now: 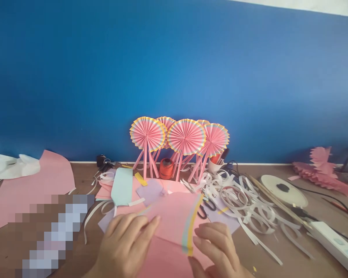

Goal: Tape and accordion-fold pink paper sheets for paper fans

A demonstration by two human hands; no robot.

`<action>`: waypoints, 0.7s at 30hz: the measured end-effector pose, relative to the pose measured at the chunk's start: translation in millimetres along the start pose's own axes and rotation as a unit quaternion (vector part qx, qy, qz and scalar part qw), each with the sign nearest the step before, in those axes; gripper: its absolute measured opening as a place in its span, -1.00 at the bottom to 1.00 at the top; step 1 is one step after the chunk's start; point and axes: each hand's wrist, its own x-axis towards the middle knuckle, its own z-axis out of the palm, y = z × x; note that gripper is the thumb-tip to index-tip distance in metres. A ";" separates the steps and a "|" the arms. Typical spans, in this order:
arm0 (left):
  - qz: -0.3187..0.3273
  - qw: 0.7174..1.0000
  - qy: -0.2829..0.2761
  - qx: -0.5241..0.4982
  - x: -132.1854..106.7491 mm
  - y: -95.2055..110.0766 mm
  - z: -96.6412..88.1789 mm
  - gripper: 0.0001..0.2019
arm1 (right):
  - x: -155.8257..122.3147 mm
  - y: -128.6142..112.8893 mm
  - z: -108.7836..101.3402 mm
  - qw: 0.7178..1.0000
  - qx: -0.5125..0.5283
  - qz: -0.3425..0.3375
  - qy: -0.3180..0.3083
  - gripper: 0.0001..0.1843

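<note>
Pink paper sheet (174, 220) lies under the flat left hand (124, 247), its edge gripped by the right hand (217, 251).

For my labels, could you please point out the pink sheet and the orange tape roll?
pink sheet (174, 218), head view, its flat middle.
orange tape roll (166, 168), head view, its outer side.

Pink pleated fans (186, 137) lean on the blue wall (75, 77), orange tape roll (166, 168) at their feet. Mint paper piece (122, 186) centre-left, big pink sheet (37, 181) far left. Curled white strips (249, 208) over scissors (205, 208). White disc (284, 191), power strip (333, 241) right.
</note>
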 end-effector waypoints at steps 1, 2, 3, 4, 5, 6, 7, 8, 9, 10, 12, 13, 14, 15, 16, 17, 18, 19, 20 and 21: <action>0.017 1.000 -0.019 -0.005 -0.9 3.7 5.1 -0.72 | 1.2 -2.2 0.2 1.000 -0.015 -0.013 -0.008 -0.62; 0.030 0.999 -0.035 -0.009 -2.5 7.5 9.9 -0.72 | 1.7 -4.2 0.6 0.999 -0.026 -0.019 -0.018 -0.58; 0.039 0.998 -0.047 -0.013 -4.0 10.7 13.7 -0.73 | 1.7 -5.9 0.9 0.999 -0.031 -0.015 -0.021 -0.52; 0.040 0.998 -0.051 -0.019 -4.6 13.0 15.9 -0.73 | 1.4 -7.0 0.7 0.999 -0.033 -0.003 -0.010 -0.46; 0.033 0.998 -0.051 -0.028 -3.7 13.9 16.4 -0.73 | 1.4 -7.5 -0.1 0.999 -0.031 0.016 0.009 -0.40; 0.015 0.998 -0.053 -0.041 -0.8 13.2 15.3 -0.72 | 2.2 -7.1 -1.4 0.998 -0.028 0.040 0.026 -0.35; -0.010 0.997 -0.058 -0.056 4.3 10.9 12.9 -0.72 | 4.3 -5.7 -3.2 0.997 -0.021 0.067 0.034 -0.32; -0.034 0.995 -0.064 -0.072 11.6 7.2 9.7 -0.72 | 7.9 -3.1 -5.3 0.995 -0.014 0.097 0.024 -0.31; -0.054 0.992 -0.076 -0.085 20.5 2.4 6.1 -0.71 | 13.1 0.6 -7.3 0.992 -0.008 0.130 0.002 -0.34; -0.055 0.990 -0.079 -0.100 30.7 -2.9 2.3 -0.72 | 19.6 5.3 -9.3 0.986 -0.001 0.162 -0.026 -0.39; -0.050 0.987 -0.091 -0.121 52.0 -12.7 -5.7 -0.74 | 35.1 16.8 -12.6 0.965 0.004 0.252 -0.069 -0.47; -0.048 0.989 -0.077 -0.118 61.6 -16.2 -10.0 -0.73 | 43.1 22.8 -14.2 0.956 0.013 0.277 -0.093 -0.56; -0.036 0.991 -0.063 -0.110 69.6 -18.2 -14.7 -0.72 | 50.6 28.6 -15.8 0.951 0.018 0.285 -0.120 -0.64; -0.021 0.995 -0.043 -0.092 75.4 -18.6 -19.7 -0.72 | 57.2 33.7 -17.2 0.952 0.010 0.278 -0.124 -0.69; -0.004 0.997 -0.023 -0.070 78.5 -17.4 -24.6 -0.73 | 62.4 38.3 -18.2 0.957 0.001 0.270 -0.110 -0.71; 0.017 0.999 -0.003 -0.050 78.8 -14.7 -28.9 -0.74 | 66.0 42.4 -18.5 0.963 0.006 0.255 -0.090 -0.72; 0.042 0.998 0.012 -0.034 76.1 -11.0 -32.0 -0.75 | 67.6 46.4 -17.7 0.968 0.017 0.240 -0.064 -0.72; 0.068 0.997 0.019 -0.023 70.7 -6.7 -33.3 -0.76 | 67.0 50.6 -15.5 0.973 0.037 0.225 -0.042 -0.71; 0.090 0.995 0.027 -0.021 62.9 -2.4 -32.2 -0.76 | 64.3 55.4 -11.8 0.975 0.061 0.210 -0.030 -0.71; 0.112 0.993 0.015 -0.024 53.2 1.7 -28.7 -0.75 | 59.4 60.7 -6.7 0.977 0.080 0.196 -0.029 -0.71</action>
